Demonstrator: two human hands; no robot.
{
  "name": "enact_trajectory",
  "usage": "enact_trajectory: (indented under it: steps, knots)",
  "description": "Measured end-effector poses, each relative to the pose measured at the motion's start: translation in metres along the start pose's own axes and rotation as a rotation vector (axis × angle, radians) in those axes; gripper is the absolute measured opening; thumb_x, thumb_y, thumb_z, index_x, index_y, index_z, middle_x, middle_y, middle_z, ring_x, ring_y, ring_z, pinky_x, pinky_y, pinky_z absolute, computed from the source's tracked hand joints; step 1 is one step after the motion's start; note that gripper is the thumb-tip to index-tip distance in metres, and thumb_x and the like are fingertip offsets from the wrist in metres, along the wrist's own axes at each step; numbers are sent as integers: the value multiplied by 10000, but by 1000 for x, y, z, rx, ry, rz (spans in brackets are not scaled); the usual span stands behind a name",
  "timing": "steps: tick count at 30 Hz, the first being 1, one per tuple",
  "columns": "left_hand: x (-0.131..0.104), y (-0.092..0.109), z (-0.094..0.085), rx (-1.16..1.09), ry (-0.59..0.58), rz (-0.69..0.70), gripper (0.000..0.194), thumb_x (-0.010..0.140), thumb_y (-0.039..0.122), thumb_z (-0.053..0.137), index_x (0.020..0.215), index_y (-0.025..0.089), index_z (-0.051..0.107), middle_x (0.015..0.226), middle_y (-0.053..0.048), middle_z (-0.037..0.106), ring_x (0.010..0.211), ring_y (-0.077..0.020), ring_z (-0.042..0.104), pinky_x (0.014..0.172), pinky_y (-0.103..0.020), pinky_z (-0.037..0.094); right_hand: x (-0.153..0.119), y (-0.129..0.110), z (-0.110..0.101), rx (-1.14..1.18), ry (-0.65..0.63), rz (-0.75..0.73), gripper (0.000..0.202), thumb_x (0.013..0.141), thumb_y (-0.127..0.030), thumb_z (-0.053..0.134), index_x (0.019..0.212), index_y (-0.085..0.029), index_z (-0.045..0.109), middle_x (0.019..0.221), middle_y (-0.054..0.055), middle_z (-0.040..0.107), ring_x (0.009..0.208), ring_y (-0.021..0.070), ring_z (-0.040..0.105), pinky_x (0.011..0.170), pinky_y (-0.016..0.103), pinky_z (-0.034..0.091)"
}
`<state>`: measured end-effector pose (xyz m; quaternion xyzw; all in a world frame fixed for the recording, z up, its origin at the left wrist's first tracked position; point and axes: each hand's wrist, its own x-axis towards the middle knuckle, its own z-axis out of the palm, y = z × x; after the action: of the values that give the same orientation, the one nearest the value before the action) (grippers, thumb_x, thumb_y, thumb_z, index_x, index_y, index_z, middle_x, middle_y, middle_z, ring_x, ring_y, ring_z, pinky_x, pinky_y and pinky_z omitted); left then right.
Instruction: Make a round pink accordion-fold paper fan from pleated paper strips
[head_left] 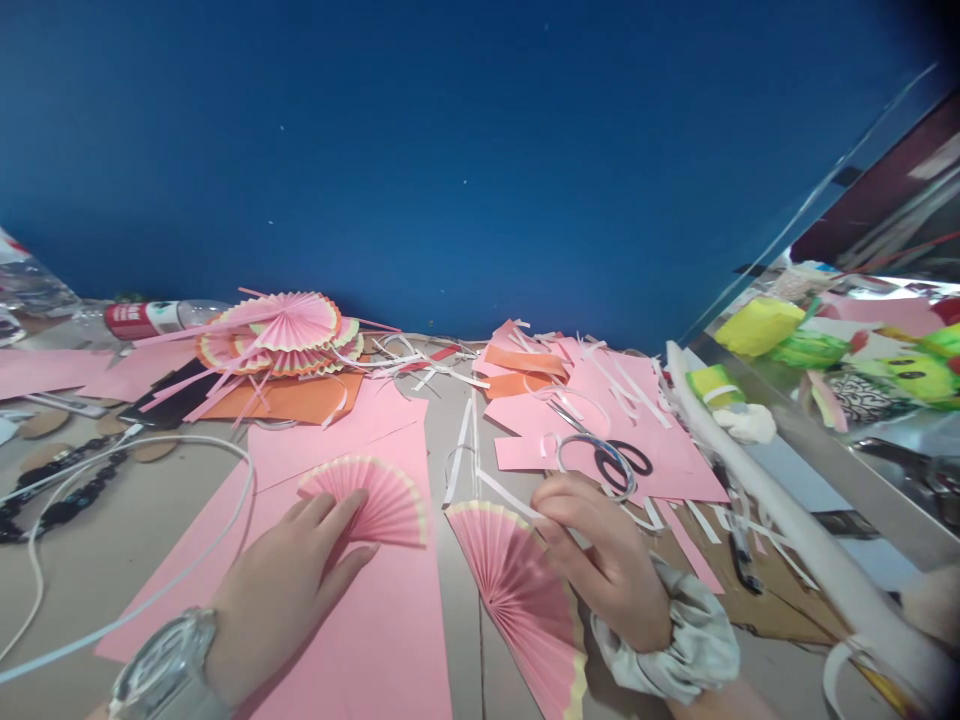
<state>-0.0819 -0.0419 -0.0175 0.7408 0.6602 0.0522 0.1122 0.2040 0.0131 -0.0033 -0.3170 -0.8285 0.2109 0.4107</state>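
Two pleated pink half-fans, side by side. Left half-fan (390,505) on large pink sheet (375,650); left hand (285,560) open, spread over the pleats, thumb apart from the fingers. Right half-fan (517,590) lying on bare bench (463,640), tilted, one edge just beside right hand (611,565). Right hand curled, apparently pinching the end of narrow white strip (506,493); exact contact hidden by the fingers.

Main risk, in judgement: flattened or skewed pleats on the left, from pressing across the folds instead of along them. Also possible: left half-fan sliding together with the sheet, given loose paper underneath and nothing visible pinning it. On the right: kinking or tearing of the strip under a sharp sideways pull; dragging of the right half-fan, with no palm flat on it. Snag points: white cable (187,438) looping close to wristwatch (161,655); bulky scrunchie (701,640) near the fan's outer rim. Black-handled scissors (616,450) among paper beyond the right hand: accidental nick conceivable from a blind reach.
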Motion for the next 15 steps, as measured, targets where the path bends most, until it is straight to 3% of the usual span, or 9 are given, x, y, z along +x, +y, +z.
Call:
enact_trajectory:
  steps: [4,8,12,15]
  knots:
    - [10,3,2,-50,-28,192,250,892,366,393,1020,233,561,949,-54,558,895,-230,528,762,-374,447,-2,3,1,-23,-3,23,128,850,-91,461,819,-196,527,759,26,546,751,153,522,664,294,438]
    - [24,3,-3,-47,-42,289,258,911,349,358,828,218,564,895,-42,529,851,-207,510,739,-350,446,-2,5,0,-36,-7,41,127,860,-107,453,798,-197,517,740,24,545,731,152,517,654,294,437]
    - [33,-2,-1,-110,-38,311,256,922,301,330,859,208,560,918,-52,547,831,-188,529,733,-322,440,-1,6,2,-53,-14,62,132,868,-128,446,781,-201,511,728,23,548,720,158,519,647,300,440]
    - [36,-5,2,-225,-13,217,217,906,334,366,964,203,529,902,-43,580,819,-186,563,742,-320,440,-1,5,3,-64,-13,66,130,864,-126,453,779,-203,515,724,21,550,709,156,521,640,296,443]
